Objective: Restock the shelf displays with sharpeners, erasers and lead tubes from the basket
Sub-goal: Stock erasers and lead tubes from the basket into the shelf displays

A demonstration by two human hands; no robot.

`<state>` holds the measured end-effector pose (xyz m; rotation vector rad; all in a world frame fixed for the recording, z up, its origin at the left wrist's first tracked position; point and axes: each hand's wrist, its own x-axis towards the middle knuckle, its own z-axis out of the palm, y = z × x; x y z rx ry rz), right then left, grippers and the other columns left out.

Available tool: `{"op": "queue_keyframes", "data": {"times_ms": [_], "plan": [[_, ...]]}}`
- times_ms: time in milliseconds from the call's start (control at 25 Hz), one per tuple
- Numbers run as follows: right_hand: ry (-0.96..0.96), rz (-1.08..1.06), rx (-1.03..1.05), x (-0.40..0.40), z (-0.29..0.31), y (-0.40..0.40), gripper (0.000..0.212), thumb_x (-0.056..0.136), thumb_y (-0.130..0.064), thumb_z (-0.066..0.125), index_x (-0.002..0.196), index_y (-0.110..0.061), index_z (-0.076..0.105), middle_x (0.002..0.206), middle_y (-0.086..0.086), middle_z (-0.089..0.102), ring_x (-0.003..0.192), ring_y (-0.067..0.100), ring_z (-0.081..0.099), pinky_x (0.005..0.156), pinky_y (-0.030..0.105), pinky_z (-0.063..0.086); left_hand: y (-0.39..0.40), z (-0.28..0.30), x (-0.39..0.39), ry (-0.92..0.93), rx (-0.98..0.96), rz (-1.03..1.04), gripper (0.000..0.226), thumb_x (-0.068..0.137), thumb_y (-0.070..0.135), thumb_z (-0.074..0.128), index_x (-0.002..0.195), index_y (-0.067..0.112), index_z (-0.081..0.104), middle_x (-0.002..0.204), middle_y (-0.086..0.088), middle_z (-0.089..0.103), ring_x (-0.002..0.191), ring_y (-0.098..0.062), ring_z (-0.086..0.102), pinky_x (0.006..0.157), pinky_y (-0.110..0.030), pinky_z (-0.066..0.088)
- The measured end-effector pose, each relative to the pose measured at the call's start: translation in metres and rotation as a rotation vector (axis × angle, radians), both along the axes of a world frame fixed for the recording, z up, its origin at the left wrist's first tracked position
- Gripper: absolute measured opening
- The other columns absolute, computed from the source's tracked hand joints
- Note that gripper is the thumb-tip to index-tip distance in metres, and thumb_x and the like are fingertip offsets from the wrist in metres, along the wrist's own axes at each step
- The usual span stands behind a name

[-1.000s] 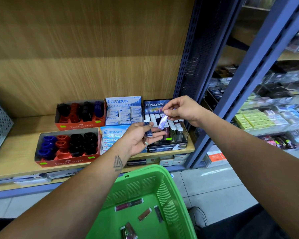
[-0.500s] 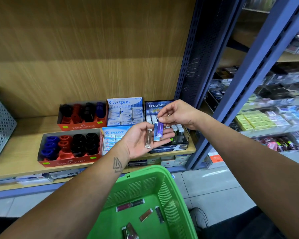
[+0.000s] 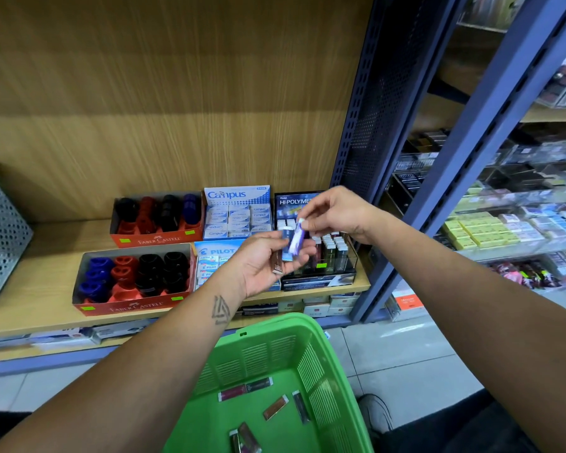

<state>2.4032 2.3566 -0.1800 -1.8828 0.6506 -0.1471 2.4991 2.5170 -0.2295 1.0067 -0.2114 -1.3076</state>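
Observation:
My left hand (image 3: 265, 261) is palm up in front of the shelf, with a few lead tubes (image 3: 283, 253) lying across its fingers. My right hand (image 3: 337, 212) pinches a purple lead tube (image 3: 296, 236) by its top, just above the left palm. Behind both hands stands the black lead tube display (image 3: 327, 256), with rows of tubes upright. The green basket (image 3: 327, 371) sits below, holding several loose lead tubes (image 3: 245, 389). On the shelf are two red sharpener boxes (image 3: 134, 279) and blue eraser boxes (image 3: 237, 214).
A perforated metal bin (image 3: 0, 237) stands at the shelf's left end. A blue steel upright (image 3: 370, 125) bounds the shelf on the right, with more stocked shelves (image 3: 490, 223) beyond. Boxed stock sits on the lower shelf (image 3: 307, 307). My shoe (image 3: 374, 416) is beside the basket.
My right hand came down to the left palm with the purple tube, then lifted it slightly and tilted it. The left hand stayed in place with its tubes.

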Motion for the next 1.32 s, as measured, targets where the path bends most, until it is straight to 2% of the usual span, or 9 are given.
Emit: {"op": "queue_keyframes", "data": {"times_ms": [120, 200, 360, 520, 680, 800, 1120, 1200, 1320], "plan": [[-0.142, -0.329, -0.022, 0.000, 0.009, -0.022, 0.010, 0.083, 0.004, 0.073, 0.088, -0.005, 0.071, 0.078, 0.009, 0.072, 0.075, 0.022, 0.070, 0.069, 0.031, 0.060, -0.006, -0.004, 0.013, -0.128, 0.149, 0.211, 0.027, 0.101, -0.006, 0.033, 0.121, -0.006, 0.050, 0.092, -0.027, 0.071, 0.075, -0.031, 0.071, 0.060, -0.031, 0.060], [-0.107, -0.436, -0.196, 0.001, 0.004, -0.033, 0.011, 0.085, -0.002, 0.074, 0.081, -0.012, 0.070, 0.075, 0.005, 0.070, 0.075, 0.021, 0.070, 0.074, 0.035, 0.061, -0.007, -0.009, 0.017, -0.146, 0.213, 0.282, 0.027, 0.099, -0.005, 0.033, 0.122, 0.000, 0.046, 0.082, -0.023, 0.071, 0.060, -0.026, 0.064, 0.045, -0.025, 0.049], [0.007, -0.429, -0.396, 0.006, -0.017, -0.040, 0.014, 0.085, -0.006, 0.075, 0.075, -0.016, 0.070, 0.075, 0.003, 0.069, 0.076, 0.020, 0.071, 0.077, 0.033, 0.061, -0.011, -0.018, 0.013, -0.187, 0.292, 0.278, 0.015, 0.101, 0.003, 0.045, 0.116, 0.005, 0.046, 0.073, -0.017, 0.067, 0.044, -0.017, 0.041, 0.037, -0.017, 0.024], [0.087, -0.309, -0.471, 0.021, -0.032, -0.038, 0.010, 0.086, -0.007, 0.075, 0.080, -0.015, 0.070, 0.075, -0.001, 0.066, 0.075, 0.015, 0.066, 0.064, 0.019, 0.051, -0.020, -0.028, 0.011, -0.235, 0.319, 0.276, 0.008, 0.102, 0.007, 0.048, 0.110, 0.008, 0.047, 0.068, -0.013, 0.064, 0.042, -0.016, 0.036, 0.037, -0.018, 0.020], [0.186, -0.190, -0.519, 0.038, -0.047, -0.039, 0.021, 0.084, -0.005, 0.076, 0.072, -0.020, 0.069, 0.081, -0.004, 0.069, 0.082, 0.016, 0.068, 0.078, 0.032, 0.059, -0.026, -0.036, 0.010, -0.257, 0.333, 0.257, 0.008, 0.102, 0.009, 0.048, 0.110, 0.009, 0.046, 0.066, -0.012, 0.064, 0.042, -0.015, 0.035, 0.037, -0.017, 0.020], [0.269, -0.110, -0.578, 0.045, -0.062, -0.036, 0.014, 0.085, -0.007, 0.076, 0.078, -0.018, 0.070, 0.086, -0.006, 0.067, 0.087, 0.016, 0.067, 0.085, 0.036, 0.058, -0.026, -0.040, 0.010, -0.265, 0.348, 0.243, 0.007, 0.102, 0.010, 0.050, 0.109, 0.009, 0.047, 0.068, -0.012, 0.065, 0.042, -0.016, 0.035, 0.038, -0.019, 0.020], [0.408, 0.058, -0.852, 0.058, -0.067, -0.029, 0.018, 0.084, -0.008, 0.073, 0.083, -0.024, 0.066, 0.095, -0.002, 0.069, 0.089, 0.022, 0.065, 0.074, 0.033, 0.054, -0.023, -0.039, 0.011, -0.245, 0.311, 0.227, 0.008, 0.100, 0.003, 0.044, 0.106, 0.008, 0.042, 0.068, -0.016, 0.065, 0.044, -0.017, 0.036, 0.039, -0.020, 0.020], [0.378, -0.039, -0.782, 0.059, -0.066, -0.032, 0.021, 0.084, -0.009, 0.072, 0.075, -0.024, 0.062, 0.095, -0.001, 0.070, 0.088, 0.022, 0.066, 0.075, 0.032, 0.054, -0.020, -0.033, 0.010, -0.206, 0.255, 0.217, 0.014, 0.096, -0.005, 0.037, 0.104, 0.006, 0.038, 0.076, -0.022, 0.067, 0.047, -0.019, 0.042, 0.040, -0.021, 0.027], [0.167, -0.264, -0.469, 0.053, -0.049, -0.033, 0.015, 0.086, -0.015, 0.073, 0.076, -0.024, 0.068, 0.088, -0.001, 0.071, 0.086, 0.017, 0.067, 0.070, 0.026, 0.053, -0.014, -0.025, 0.007, -0.129, 0.162, 0.167, 0.016, 0.099, -0.009, 0.034, 0.102, 0.004, 0.043, 0.093, -0.029, 0.069, 0.062, -0.027, 0.063, 0.053, -0.030, 0.055]]}}
